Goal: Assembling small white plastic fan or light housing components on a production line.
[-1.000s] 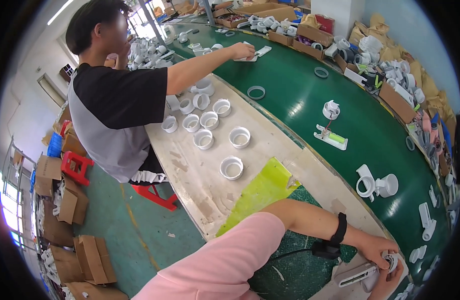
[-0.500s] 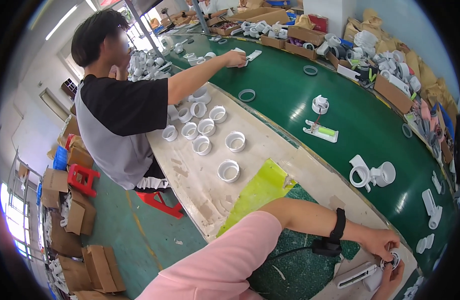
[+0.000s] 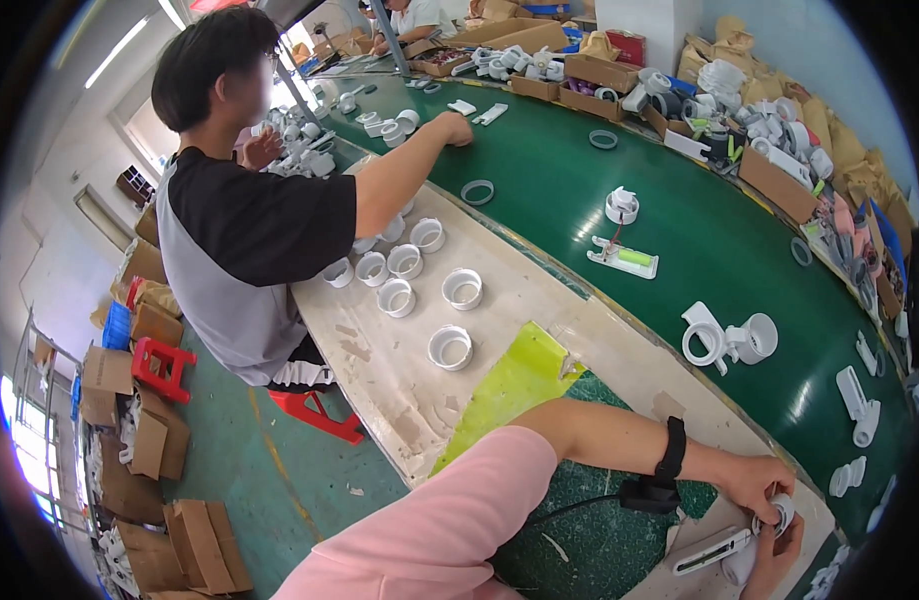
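At the bench's lower right corner, my left hand [image 3: 761, 484] is closed on a small round white plastic part [image 3: 778, 512]. Fingers of my right hand [image 3: 775, 552] grip the same part from below; much of that hand is hidden past the lower edge. Beside them on the bench lies a long white plastic housing [image 3: 714, 551] with a dark slot, joined to or touching a rounded white piece [image 3: 739, 566]. A black strap with a small device [image 3: 651, 492] sits on my left wrist.
Several white plastic cups [image 3: 450, 347] stand on the bench [image 3: 619, 345], near a yellow-green sheet [image 3: 504, 395]. Beyond, a green conveyor belt [image 3: 539, 210] carries white assemblies [image 3: 754, 338] and grey rings [image 3: 477, 193]. At left a co-worker [image 3: 249, 230] reaches over the belt. Boxes of parts [image 3: 779, 185] line its far side.
The round part has turned in my hands, so its open inside shows less. The co-worker's hand has drawn back from the white pieces on the belt. My view has shifted slightly.
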Available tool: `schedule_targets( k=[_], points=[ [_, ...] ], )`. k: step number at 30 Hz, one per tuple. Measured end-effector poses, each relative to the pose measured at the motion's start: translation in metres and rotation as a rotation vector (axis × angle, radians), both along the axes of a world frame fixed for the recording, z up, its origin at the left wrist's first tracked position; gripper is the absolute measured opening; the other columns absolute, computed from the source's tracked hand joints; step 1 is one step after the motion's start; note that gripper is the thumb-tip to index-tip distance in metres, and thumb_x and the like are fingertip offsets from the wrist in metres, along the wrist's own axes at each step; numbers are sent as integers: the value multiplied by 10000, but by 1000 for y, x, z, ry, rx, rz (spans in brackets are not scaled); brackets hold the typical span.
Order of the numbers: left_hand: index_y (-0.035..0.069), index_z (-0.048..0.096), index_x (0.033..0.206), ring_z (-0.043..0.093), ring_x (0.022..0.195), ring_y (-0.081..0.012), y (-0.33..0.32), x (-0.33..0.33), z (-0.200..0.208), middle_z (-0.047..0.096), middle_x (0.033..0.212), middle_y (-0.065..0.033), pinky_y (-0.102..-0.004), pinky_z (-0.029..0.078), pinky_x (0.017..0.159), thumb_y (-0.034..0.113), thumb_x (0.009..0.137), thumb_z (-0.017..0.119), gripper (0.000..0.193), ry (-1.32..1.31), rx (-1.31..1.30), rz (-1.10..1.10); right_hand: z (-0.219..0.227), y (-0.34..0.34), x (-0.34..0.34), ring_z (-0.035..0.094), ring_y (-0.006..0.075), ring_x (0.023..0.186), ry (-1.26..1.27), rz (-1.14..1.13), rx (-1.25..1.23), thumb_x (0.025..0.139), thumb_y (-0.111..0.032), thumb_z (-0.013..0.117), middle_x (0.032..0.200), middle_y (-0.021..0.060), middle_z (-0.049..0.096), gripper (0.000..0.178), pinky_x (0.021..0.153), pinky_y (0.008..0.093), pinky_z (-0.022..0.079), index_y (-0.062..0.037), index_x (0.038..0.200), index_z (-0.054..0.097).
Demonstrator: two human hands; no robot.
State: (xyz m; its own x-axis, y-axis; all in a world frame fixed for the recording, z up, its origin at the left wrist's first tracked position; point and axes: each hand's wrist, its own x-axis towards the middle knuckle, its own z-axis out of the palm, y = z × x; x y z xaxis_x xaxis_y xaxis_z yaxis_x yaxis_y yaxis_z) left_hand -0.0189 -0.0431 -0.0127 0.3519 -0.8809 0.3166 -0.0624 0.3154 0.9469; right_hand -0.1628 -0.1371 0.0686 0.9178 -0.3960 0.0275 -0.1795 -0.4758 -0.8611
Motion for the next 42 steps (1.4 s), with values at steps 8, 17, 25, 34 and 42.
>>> schedule_targets(
  k=[8, 17, 25, 34, 42],
  points=[
    [-40, 540, 924, 559, 702, -220, -2, -1, -4, 545, 822, -139, -314, 461, 604, 202, 668, 695, 385, -177, -55, 54, 7, 7, 1, 532, 147, 756, 22, -40, -81, 786, -209, 682, 868, 98, 586, 317, 666, 259, 428, 31, 958, 568],
    [-28, 535, 880, 548, 658, -185, 5, -2, 5, 543, 763, -109, -293, 448, 567, 172, 635, 710, 361, -130, -77, 72, -23, -10, 2, 484, 149, 946, -68, 65, 55, 832, -56, 544, 1011, 93, 518, 318, 841, 258, 367, 49, 1115, 444],
    [-29, 553, 855, 556, 642, -127, 21, -2, 27, 577, 728, -76, -265, 458, 572, 99, 602, 736, 338, -12, -3, 80, -18, 2, 3, 508, 161, 922, -80, 31, -93, 836, -62, 548, 999, 106, 536, 303, 823, 265, 390, 52, 1106, 469],
    [-46, 526, 954, 570, 713, -140, 17, -1, 21, 592, 794, -93, -258, 467, 624, 216, 695, 709, 411, 183, 41, 78, -58, -32, 2, 532, 123, 870, -108, -122, 305, 851, -124, 567, 992, 88, 562, 346, 756, 248, 422, 38, 1144, 478],
    [-49, 498, 999, 596, 786, -178, 10, -2, 17, 602, 873, -124, -284, 477, 680, 223, 647, 736, 505, 176, 52, -1, -65, -58, -3, 567, 252, 932, -343, -434, 248, 816, -206, 609, 1056, 160, 560, 413, 787, 323, 474, 51, 1116, 493]
  ],
)
